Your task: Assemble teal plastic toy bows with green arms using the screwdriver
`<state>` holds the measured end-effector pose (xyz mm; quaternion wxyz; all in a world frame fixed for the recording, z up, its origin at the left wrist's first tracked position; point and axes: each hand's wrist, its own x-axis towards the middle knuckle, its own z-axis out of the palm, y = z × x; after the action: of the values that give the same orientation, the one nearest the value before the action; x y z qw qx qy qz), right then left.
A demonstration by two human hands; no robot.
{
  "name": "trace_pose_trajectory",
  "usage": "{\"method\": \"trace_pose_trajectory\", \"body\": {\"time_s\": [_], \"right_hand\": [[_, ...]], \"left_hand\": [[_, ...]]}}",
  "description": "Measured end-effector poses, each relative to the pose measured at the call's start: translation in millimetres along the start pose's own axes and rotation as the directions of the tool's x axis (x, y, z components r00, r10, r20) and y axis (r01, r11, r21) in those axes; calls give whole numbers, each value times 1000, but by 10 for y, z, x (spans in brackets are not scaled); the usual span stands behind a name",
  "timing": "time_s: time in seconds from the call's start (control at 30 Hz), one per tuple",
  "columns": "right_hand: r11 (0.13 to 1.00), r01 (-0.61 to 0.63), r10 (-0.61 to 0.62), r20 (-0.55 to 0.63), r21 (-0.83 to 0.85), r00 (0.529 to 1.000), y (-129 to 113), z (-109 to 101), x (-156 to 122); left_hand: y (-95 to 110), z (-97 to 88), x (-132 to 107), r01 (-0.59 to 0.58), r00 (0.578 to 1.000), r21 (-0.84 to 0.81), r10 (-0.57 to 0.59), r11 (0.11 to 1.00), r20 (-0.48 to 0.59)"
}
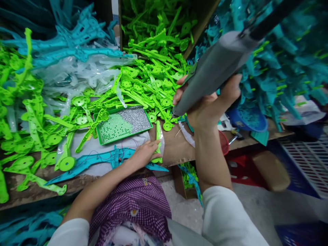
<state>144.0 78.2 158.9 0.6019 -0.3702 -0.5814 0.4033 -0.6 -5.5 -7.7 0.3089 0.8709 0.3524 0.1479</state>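
My right hand [208,109] is wrapped round a grey electric screwdriver [212,70], which tilts with its upper end to the far right. Its lower tip is near the bench, above some green pieces. My left hand [143,153] rests low on the bench, its fingers closed on a lime-green plastic arm piece [158,135]. Below that hand lies a long blue plastic frame [97,159] with thin wires along it. Part of the frame is hidden by the hand and forearm. Beyond it sits a green perforated tray [125,138] with many small silvery screws [137,118].
Lime-green parts [153,73] spill from a cardboard box [205,20] across the bench [176,147]. Blue frames [77,51] and clear plastic pieces [74,73] are heaped at left. At right are a blue bowl [237,121], a red basket [223,141] and piled teal parts [289,68].
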Motion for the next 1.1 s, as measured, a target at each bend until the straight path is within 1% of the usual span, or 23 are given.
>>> {"method": "trace_pose_trajectory", "body": {"time_s": [0.07, 0.1, 0.17, 0.2, 0.23, 0.33, 0.4, 0.53, 0.6, 0.77, 0.9, 1.1], "right_hand": [[997, 20, -22, -25, -69, 999, 280, -16, -11], [994, 29, -38, -84, -108, 996, 437, -20, -13], [987, 48, -82, -228, -152, 970, 738, -28, -16], [985, 52, -95, -271, -163, 958, 866, -37, -20], [984, 55, -103, -290, -169, 951, 971, -51, -26], [981, 53, -100, -258, -186, 961, 1156, -101, -46], [985, 51, -93, -258, -166, 962, 1207, -114, -52], [994, 4, -38, -311, -108, 950, 1266, -93, -40], [995, -12, -19, -309, -98, 951, 1293, -91, -35], [997, -16, -11, -328, -80, 945, 1322, -123, -43], [999, 7, -19, -327, -40, 945, 1318, -124, -56], [991, -45, 1, -319, -130, 948, 1349, -133, -57]], "left_hand": [[5, -3, 0, 4, 1000, -9, -4, 1000, 0], [7, -3, -1, 7, 1000, -8, -7, 1000, -4], [9, 0, -4, 7, 1000, 4, -7, 1000, -15], [8, 3, -6, 4, 1000, 12, -4, 1000, -21], [7, 6, -8, 0, 1000, 18, 1, 1000, -26], [3, 11, -10, -14, 1000, 14, 14, 1000, -26], [4, 7, -9, -12, 1000, 9, 12, 1000, -15], [25, -17, -6, 0, 1000, 11, 0, 1000, -2], [41, -35, -6, 5, 1000, 2, -5, 1000, 3], [68, -62, -4, 21, 1000, -2, -21, 1000, 20], [65, -66, 1, 26, 999, -4, -26, 1000, 33], [53, -64, 7, 11, 1000, -12, -10, 1000, 23]]}}
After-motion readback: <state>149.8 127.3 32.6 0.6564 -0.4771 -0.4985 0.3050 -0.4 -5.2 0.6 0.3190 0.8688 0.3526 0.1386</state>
